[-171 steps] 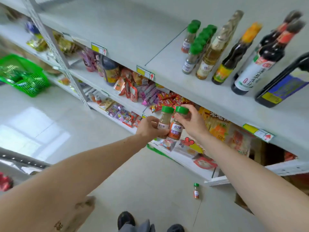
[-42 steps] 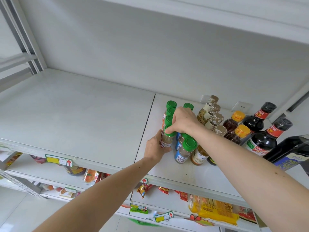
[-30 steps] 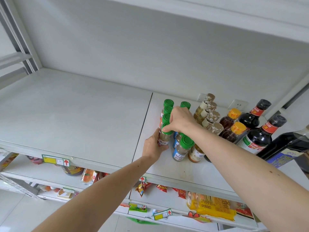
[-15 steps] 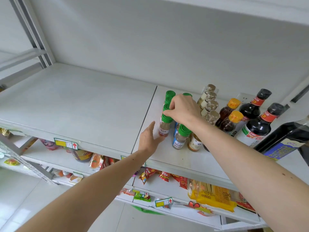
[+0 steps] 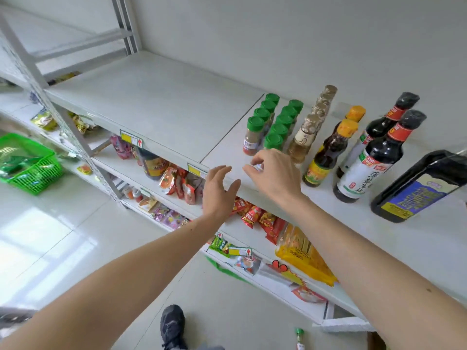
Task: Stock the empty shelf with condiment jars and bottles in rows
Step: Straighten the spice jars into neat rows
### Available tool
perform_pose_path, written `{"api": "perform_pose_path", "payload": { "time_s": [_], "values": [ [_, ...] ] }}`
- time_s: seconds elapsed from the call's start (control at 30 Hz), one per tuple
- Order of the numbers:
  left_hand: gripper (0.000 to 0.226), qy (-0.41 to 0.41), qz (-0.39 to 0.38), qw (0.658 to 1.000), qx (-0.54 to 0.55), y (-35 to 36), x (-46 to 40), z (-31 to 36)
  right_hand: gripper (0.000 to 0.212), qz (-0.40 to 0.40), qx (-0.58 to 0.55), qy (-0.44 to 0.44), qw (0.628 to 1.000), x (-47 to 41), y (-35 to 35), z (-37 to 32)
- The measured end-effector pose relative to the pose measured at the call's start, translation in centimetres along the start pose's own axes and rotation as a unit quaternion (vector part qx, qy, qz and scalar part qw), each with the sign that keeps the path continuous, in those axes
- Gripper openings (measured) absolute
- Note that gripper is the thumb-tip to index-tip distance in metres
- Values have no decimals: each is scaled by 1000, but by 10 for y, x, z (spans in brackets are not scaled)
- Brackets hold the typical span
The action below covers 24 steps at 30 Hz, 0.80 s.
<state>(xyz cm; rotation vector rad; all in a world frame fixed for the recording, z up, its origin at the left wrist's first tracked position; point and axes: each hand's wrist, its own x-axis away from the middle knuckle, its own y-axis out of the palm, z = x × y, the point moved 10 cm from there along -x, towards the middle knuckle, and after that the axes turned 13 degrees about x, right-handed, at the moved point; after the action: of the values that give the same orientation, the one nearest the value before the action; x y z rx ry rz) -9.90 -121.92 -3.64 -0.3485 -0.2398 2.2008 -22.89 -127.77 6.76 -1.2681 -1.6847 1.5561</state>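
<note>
Two rows of green-capped spice jars (image 5: pixel 253 133) stand on the grey shelf (image 5: pixel 156 102), running front to back. To their right are a row of tall clear bottles (image 5: pixel 304 137), two orange-capped bottles (image 5: pixel 328 152), two dark soy sauce bottles (image 5: pixel 369 160) and a large black jug (image 5: pixel 417 188). My left hand (image 5: pixel 218 189) hovers at the shelf's front edge, fingers loose, holding nothing. My right hand (image 5: pixel 274 174) is just in front of the jars, fingers relaxed and empty. One green-capped jar (image 5: pixel 299 339) lies on the floor at the bottom.
The left half of the grey shelf is bare. Lower shelves hold snack packets (image 5: pixel 182 183) and yellow noodle packs (image 5: pixel 300 258). A green basket (image 5: pixel 27 162) sits at the far left. My shoe (image 5: pixel 173 324) is on the tiled floor below.
Both hands have let go of the spice jars and pulled back toward the shelf's front edge. The view has tilted downward, showing the floor and lower shelves.
</note>
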Motion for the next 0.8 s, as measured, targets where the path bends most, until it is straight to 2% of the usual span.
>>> {"api": "perform_pose_path", "payload": {
  "time_s": [0.27, 0.4, 0.53, 0.63, 0.8],
  "values": [
    [32, 1, -39, 999, -4, 22, 81, -34, 19, -20, -58, 68, 996, 97, 53, 57],
    [28, -14, -100, 995, -14, 49, 126, -76, 16, -57, -120, 110, 985, 151, 102, 99],
    [28, -69, -149, 986, -21, 74, 182, -127, 10, -105, -174, 189, 961, 219, 148, 154],
    [28, -134, -169, 976, -38, 91, 223, -167, 7, -140, -166, 256, 942, 278, 183, 204],
    [28, -224, -189, 955, -41, 132, 291, -225, 8, -233, -124, 315, 912, 380, 255, 278]
  ]
}}
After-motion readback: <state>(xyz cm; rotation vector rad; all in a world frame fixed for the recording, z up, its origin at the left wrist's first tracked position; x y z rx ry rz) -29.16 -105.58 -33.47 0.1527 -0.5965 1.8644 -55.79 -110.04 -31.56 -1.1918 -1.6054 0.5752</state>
